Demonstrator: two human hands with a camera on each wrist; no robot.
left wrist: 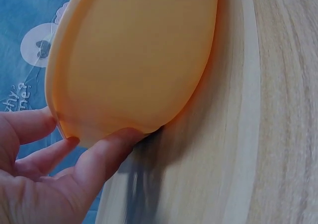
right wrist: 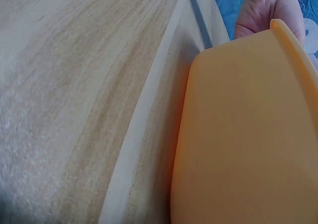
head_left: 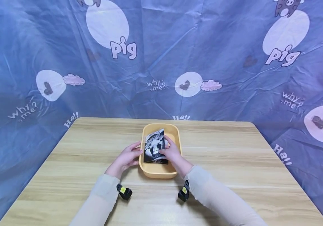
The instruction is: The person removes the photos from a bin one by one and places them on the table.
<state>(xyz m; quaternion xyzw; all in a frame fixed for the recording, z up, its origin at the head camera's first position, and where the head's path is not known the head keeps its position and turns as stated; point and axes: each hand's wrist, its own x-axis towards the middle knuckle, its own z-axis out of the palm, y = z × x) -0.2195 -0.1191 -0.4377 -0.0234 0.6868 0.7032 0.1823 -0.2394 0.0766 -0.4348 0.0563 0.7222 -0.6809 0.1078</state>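
Note:
A yellow plastic tub (head_left: pixel 158 175) stands on the wooden table. My left hand (head_left: pixel 126 158) grips its left side; in the left wrist view, the thumb (left wrist: pixel 112 147) presses the outer wall and the other fingers lie at the rim. Inside the tub, a black-and-white picture card (head_left: pixel 153 144) lies tilted. The right hand (head_left: pixel 172 153) reaches over the tub's right rim and pinches the card's right edge, thumb on top. Another dark edge shows beneath the card; what it belongs to is unclear. The right wrist view shows the tub's outer wall (right wrist: pixel 243 134) and part of the left hand (right wrist: pixel 271 10).
The wooden tabletop (head_left: pixel 229 150) extends on both sides of the tub. A blue printed cloth (head_left: pixel 161 56) hangs behind the table. Small black cameras are strapped to both wrists (head_left: pixel 125 192), above pale sleeves.

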